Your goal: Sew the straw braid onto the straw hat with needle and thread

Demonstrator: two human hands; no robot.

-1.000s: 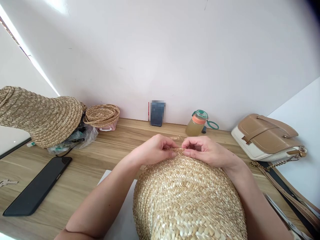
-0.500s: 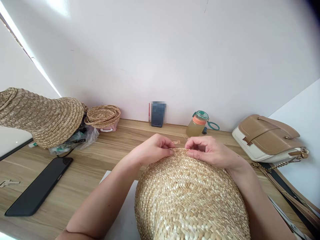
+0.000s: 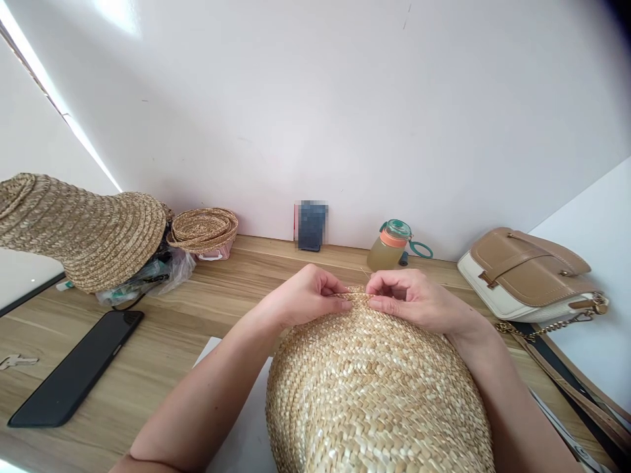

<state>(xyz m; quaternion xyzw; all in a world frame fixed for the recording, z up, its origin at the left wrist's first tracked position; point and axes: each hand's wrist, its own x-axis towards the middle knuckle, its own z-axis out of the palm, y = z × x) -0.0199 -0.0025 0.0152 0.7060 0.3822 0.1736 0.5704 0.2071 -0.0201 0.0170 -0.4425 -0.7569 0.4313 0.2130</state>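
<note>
A large woven straw hat [image 3: 384, 387] fills the lower middle of the view, its rounded side toward me. At its far edge my left hand [image 3: 315, 295] is closed, thumb and fingers pinching the braided straw. My right hand [image 3: 409, 295] pinches the same edge just to the right, its fingers curled. Between the fingertips runs a short stretch of straw braid [image 3: 355, 293]. A thin straw-coloured strand sticks up beside the right fingertips; whether it is straw or a needle, I cannot tell.
Another straw hat [image 3: 108, 230] and a coiled straw piece [image 3: 204, 226] stand at the left. A black phone [image 3: 79, 368] and keys [image 3: 18, 361] lie nearer. A drink bottle [image 3: 389, 244] is by the wall. A brown and white handbag [image 3: 537, 272] sits at the right.
My left fingers have slid slightly right along the hat's edge, closer to my right hand. The right hand stays nearly still, and both keep their pinch.
</note>
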